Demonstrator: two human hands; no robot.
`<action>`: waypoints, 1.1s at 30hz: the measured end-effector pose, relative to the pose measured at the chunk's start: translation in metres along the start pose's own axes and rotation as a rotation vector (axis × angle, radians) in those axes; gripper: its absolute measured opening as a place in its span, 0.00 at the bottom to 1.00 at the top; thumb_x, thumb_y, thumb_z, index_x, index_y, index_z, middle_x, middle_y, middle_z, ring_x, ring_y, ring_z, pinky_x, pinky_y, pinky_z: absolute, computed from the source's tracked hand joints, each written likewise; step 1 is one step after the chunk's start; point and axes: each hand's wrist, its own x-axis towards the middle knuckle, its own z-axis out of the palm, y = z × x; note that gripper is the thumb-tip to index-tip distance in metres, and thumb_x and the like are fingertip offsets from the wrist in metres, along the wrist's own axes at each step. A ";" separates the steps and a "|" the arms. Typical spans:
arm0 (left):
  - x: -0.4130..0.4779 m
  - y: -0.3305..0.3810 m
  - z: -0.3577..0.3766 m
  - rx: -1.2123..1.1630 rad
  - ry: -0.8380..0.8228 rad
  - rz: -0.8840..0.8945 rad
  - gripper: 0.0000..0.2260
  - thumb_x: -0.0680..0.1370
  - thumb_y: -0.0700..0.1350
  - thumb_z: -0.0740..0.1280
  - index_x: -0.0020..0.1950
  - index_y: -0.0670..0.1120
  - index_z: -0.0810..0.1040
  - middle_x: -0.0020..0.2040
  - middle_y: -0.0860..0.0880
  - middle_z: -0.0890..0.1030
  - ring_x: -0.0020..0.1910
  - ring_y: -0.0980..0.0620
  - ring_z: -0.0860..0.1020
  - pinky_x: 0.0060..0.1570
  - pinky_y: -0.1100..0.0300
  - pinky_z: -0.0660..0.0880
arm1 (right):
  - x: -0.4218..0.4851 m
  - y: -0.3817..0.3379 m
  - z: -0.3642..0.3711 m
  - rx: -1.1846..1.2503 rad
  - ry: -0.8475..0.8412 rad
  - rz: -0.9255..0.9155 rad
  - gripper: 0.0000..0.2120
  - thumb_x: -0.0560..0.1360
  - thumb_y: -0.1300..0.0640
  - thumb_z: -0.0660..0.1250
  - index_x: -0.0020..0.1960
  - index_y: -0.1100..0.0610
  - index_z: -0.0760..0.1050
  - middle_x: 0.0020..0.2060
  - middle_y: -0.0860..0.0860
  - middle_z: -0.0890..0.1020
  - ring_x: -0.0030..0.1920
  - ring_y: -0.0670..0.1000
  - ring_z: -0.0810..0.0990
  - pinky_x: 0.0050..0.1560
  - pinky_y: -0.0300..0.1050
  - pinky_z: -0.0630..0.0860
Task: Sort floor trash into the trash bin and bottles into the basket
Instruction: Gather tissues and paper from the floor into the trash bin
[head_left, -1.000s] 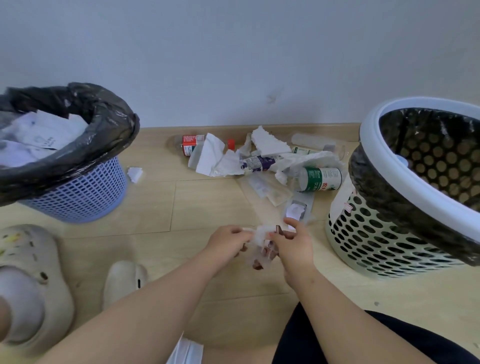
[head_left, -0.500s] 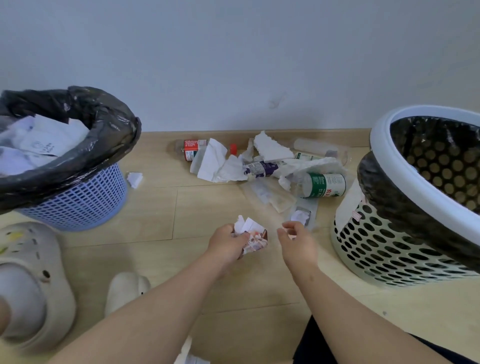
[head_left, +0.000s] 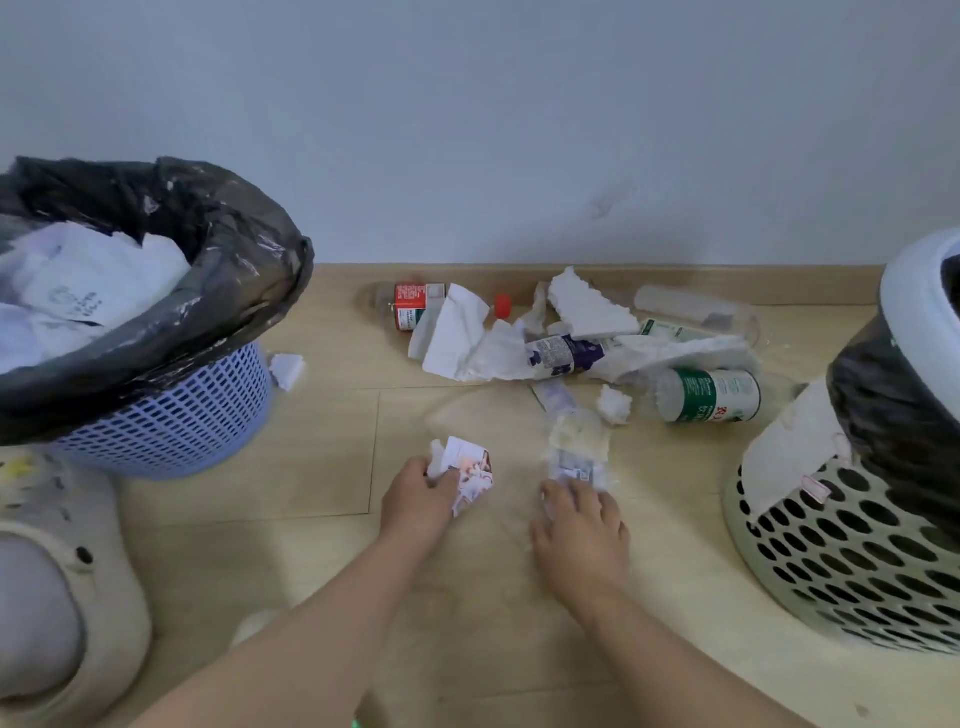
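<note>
Since the earlier frame, the right hand (head_left: 579, 525) has been lowered onto a clear crinkled plastic wrapper (head_left: 577, 451) on the wooden floor (head_left: 291, 467), fingers spread over its near edge. A crumpled printed paper scrap (head_left: 467, 473) is held closed in the left hand (head_left: 418, 499). Green-labelled clear plastic bottle (head_left: 709, 396): lying beside the white perforated basket (head_left: 852, 545). Blue mesh trash bin with black liner (head_left: 171, 410): at left, paper inside.
</note>
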 end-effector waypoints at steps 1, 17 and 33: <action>0.001 -0.002 -0.003 -0.014 0.015 -0.008 0.04 0.77 0.45 0.63 0.49 0.45 0.73 0.46 0.48 0.78 0.45 0.47 0.76 0.37 0.60 0.68 | -0.002 -0.004 0.002 -0.007 0.017 -0.027 0.17 0.79 0.49 0.55 0.68 0.46 0.64 0.71 0.46 0.61 0.72 0.53 0.57 0.70 0.46 0.57; -0.012 -0.018 -0.035 -0.037 -0.118 -0.063 0.07 0.77 0.45 0.67 0.52 0.44 0.79 0.51 0.43 0.82 0.51 0.43 0.80 0.54 0.52 0.75 | -0.002 -0.017 -0.009 0.425 0.153 0.057 0.12 0.73 0.64 0.61 0.55 0.59 0.76 0.46 0.53 0.79 0.49 0.53 0.76 0.43 0.42 0.70; 0.021 -0.002 -0.024 0.388 0.083 0.134 0.10 0.81 0.44 0.56 0.56 0.42 0.74 0.54 0.42 0.80 0.54 0.41 0.76 0.51 0.54 0.70 | 0.063 -0.008 -0.019 0.283 -0.015 0.185 0.27 0.73 0.63 0.63 0.70 0.51 0.64 0.67 0.56 0.64 0.65 0.59 0.66 0.63 0.48 0.66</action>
